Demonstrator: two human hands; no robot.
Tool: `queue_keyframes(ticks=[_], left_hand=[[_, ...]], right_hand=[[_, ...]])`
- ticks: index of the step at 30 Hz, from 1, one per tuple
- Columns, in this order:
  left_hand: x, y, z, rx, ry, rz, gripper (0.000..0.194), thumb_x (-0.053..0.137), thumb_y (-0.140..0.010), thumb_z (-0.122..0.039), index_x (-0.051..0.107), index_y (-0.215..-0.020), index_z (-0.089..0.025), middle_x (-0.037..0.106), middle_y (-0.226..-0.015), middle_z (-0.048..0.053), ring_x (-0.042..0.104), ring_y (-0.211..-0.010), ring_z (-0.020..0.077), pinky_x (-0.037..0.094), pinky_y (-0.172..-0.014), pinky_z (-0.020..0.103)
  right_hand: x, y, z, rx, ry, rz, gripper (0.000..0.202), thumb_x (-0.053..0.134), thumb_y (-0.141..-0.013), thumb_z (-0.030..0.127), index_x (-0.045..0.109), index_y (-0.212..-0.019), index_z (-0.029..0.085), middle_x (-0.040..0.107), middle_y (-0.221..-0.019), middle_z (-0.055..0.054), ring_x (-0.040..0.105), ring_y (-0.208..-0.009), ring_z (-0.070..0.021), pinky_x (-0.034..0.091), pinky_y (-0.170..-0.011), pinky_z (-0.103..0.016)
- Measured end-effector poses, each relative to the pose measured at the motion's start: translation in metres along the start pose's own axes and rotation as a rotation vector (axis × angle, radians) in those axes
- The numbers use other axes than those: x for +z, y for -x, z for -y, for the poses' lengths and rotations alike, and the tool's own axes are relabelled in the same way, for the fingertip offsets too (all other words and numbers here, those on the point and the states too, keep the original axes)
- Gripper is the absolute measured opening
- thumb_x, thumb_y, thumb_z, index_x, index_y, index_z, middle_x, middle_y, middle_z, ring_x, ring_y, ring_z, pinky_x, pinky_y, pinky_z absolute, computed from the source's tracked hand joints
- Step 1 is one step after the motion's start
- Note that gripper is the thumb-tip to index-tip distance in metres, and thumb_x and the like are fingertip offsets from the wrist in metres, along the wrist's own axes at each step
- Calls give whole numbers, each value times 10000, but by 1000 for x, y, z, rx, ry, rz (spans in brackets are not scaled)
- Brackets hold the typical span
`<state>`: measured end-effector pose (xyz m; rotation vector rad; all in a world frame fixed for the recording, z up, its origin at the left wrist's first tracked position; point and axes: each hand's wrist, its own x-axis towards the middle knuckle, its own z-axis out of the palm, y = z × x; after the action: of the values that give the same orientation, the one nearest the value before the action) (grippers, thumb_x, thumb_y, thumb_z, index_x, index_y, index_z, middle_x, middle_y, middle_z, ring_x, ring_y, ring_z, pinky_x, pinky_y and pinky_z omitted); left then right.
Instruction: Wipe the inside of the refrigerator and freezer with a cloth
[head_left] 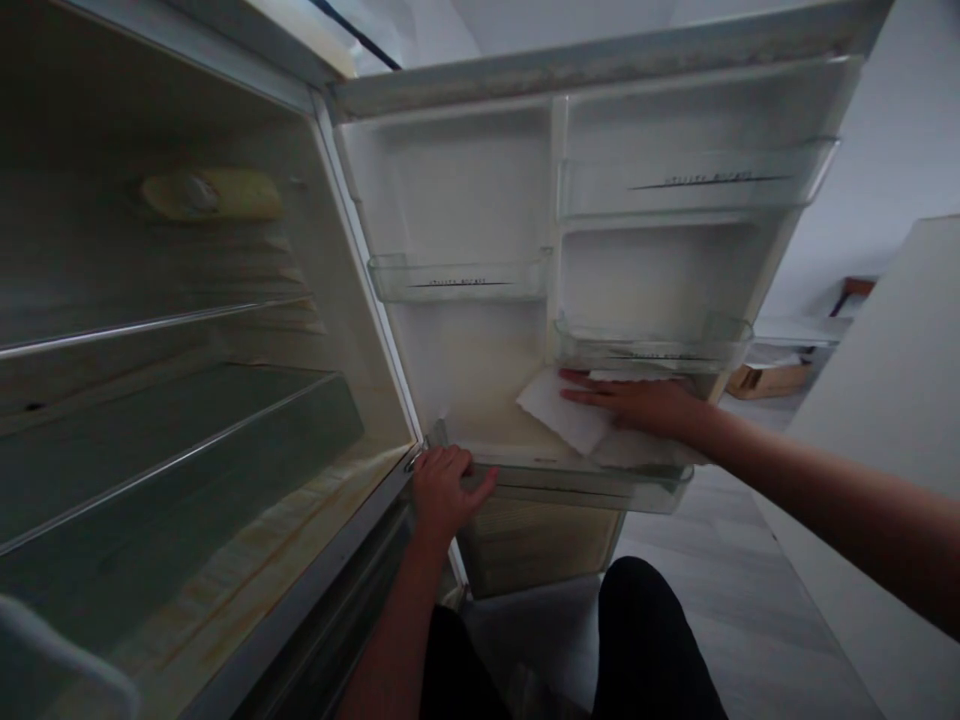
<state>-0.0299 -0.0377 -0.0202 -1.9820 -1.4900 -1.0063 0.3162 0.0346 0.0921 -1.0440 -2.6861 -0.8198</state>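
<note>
Four door pockets [469, 291] are seen. Right of centre, one white cloth [559, 412] is partly covered by the outspread right hand [637, 405]; at lower centre, the left hand [442, 485] is curled, its grip indeterminable.

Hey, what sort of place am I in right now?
Probably a home kitchen, though little of the room shows. You're at an open refrigerator, with shelves inside and clear bins on its door. Pale, wood-look floor lies beyond.

A white wipe [561, 412] lies against the fridge door [472, 365].
</note>
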Motion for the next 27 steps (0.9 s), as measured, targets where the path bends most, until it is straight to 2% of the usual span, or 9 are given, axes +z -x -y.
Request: queue_keyframes(ticks=[3, 5, 7, 10, 13, 16, 19, 23, 27], left_hand=[[5, -1, -1, -6, -18, -23, 359, 605, -879, -512, 482, -658, -258, 600, -659, 10, 599, -746, 248, 385, -818, 410], [9, -3, -5, -16, -28, -41, 368, 608, -875, -518, 483, -646, -258, 604, -662, 15, 595, -752, 252, 380, -810, 410], [12, -5, -9, -21, -27, -52, 374, 609, -874, -519, 488, -636, -257, 607, -660, 16, 589, -751, 250, 377, -810, 409], [16, -8, -16, -37, -37, -59, 380, 606, -876, -530, 496, -635, -257, 612, -660, 16, 585, -754, 248, 374, -815, 411], [19, -11, -22, -60, -52, -47, 379, 594, -891, -539, 504, -654, -257, 625, -677, 14, 587, -768, 244, 373, -829, 411], [23, -13, -27, -83, -62, -36, 374, 581, -904, -542, 518, -671, -257, 636, -702, 20, 591, -790, 245, 370, -841, 411], [26, -15, -31, -104, -72, -34, 369, 567, -915, -548, 543, -695, -253, 647, -728, 31, 597, -816, 255, 364, -846, 416], [28, -17, -34, -108, -68, -31, 364, 563, -920, -550, 578, -721, -245, 659, -740, 39, 599, -828, 261, 363, -841, 417], [27, -17, -33, -105, -77, -38, 350, 598, -900, -541, 587, -718, -241, 668, -749, 52, 599, -833, 260, 362, -837, 414]], right_hand=[[-6, 25, -4, 224, 119, -42, 742, 497, -908, 106, 349, -1562, 422, 576, -1463, -60, 672, -1110, -297, 529, -919, -479], [-5, 30, -2, 321, 176, -55, 716, 443, -917, 88, 368, -1562, 390, 611, -1416, -96, 684, -1054, -316, 512, -923, -524], [1, 29, 0, 327, 231, -55, 707, 419, -919, 83, 365, -1570, 356, 547, -1480, -113, 671, -1069, -327, 511, -911, -535], [15, 16, -5, 213, 281, -22, 696, 407, -917, 75, 363, -1575, 298, 360, -1608, -120, 645, -1134, -313, 538, -862, -484], [30, -7, -11, 3, 235, 44, 708, 519, -868, 105, 410, -1539, 304, 281, -1647, -95, 660, -1119, -285, 552, -826, -437], [41, -41, -3, -78, 136, 80, 788, 658, -790, 163, 413, -1523, 317, 397, -1598, -101, 708, -1001, -264, 558, -762, -390], [44, -82, 22, -144, 64, 48, 821, 686, -784, 155, 388, -1531, 321, 454, -1565, -91, 715, -1001, -242, 556, -761, -344], [39, -137, 67, -252, 34, -4, 761, 626, -860, 143, 359, -1536, 369, 424, -1590, -32, 693, -1082, -227, 556, -814, -335], [38, -168, 100, -245, -48, 4, 787, 614, -899, 151, 285, -1577, 378, 429, -1586, -62, 653, -1186, -249, 545, -901, -365]])
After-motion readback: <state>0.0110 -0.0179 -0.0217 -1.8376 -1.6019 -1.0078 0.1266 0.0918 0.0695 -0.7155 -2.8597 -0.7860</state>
